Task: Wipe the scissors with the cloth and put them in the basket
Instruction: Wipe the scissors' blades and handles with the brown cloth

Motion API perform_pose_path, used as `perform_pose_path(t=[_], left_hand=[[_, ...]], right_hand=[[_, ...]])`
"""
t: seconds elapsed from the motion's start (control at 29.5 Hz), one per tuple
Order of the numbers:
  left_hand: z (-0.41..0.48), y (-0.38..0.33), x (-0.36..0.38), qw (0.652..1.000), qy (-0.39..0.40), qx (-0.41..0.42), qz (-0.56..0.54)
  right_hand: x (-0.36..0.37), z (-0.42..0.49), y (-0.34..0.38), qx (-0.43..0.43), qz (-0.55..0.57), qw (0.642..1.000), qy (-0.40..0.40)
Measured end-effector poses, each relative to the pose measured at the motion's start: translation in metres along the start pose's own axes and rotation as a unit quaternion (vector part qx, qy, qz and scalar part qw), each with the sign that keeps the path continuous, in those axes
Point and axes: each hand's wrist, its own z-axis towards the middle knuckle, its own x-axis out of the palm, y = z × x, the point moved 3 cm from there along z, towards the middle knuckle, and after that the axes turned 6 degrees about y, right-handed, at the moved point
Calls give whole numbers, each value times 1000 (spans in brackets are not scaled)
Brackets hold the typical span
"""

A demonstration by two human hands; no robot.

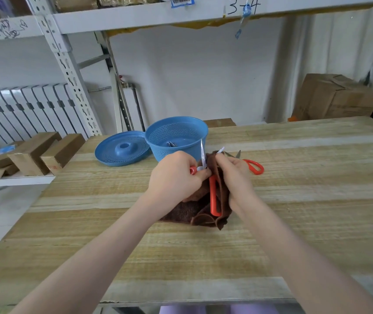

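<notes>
A brown cloth (201, 211) is hiding much of the orange-handled scissors (215, 198) that a person is holding just above a pale wooden table (294, 200). Only the long handle loop, a sliver of the small loop and two blurred blade tips are showing. The pivot is lying out of sight behind fingers and fabric.

The left hand (176, 175) is curling its fingers around the scissors near the small loop, knuckles facing the camera. The right hand (233, 173) is pinching a fold of the cloth around one blade, whose tip is poking out above its fingers. The other blade is pointing up in front of the blue basket (176, 130). Both forearms are reaching in from the bottom edge, meeting at the middle of the table, with the cloth's lower end resting on the wood.

The basket is standing just behind the hands. Something metallic is lying at its bottom, too small to make out. A blue lid (122, 148) is sitting upside down, touching the basket's left side. A second pair (254, 166) is lying flat just beyond the right hand, which is partly covering its blades.
</notes>
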Motion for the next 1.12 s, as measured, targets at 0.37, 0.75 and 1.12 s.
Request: perform_pose_path(t=[0.37, 0.75, 1.12], left_hand=[[-2, -5, -4, 1000, -23, -1, -6], [0, -7, -8, 1000, -25, -10, 9], [2, -6, -12, 999, -31, -9, 2]], right_hand=[[-5, 4, 7, 31, 13, 999, 23], [0, 5, 11, 36, 42, 998, -1], [5, 5, 11, 31, 31, 999, 26]])
